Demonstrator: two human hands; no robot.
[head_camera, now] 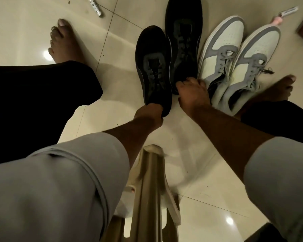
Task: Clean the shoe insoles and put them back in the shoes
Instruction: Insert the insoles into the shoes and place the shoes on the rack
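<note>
Two black sneakers stand side by side on the tiled floor, toes pointing away from me. My left hand (150,111) grips the heel of the nearer black sneaker (153,67). My right hand (192,92) holds the heel end of the farther black sneaker (183,39), its fingers curled over the heel rim. To the right sits a pair of grey-and-white sneakers (234,62), close together and touching the black pair. No insole shows; the insides of the shoes are hidden.
My bare feet rest on the floor at the left (65,42) and right (278,88), with dark trouser legs. A beige plastic stool (150,186) stands below me. A small white object (95,6) lies far left; a pink-handled item (280,16) lies far right.
</note>
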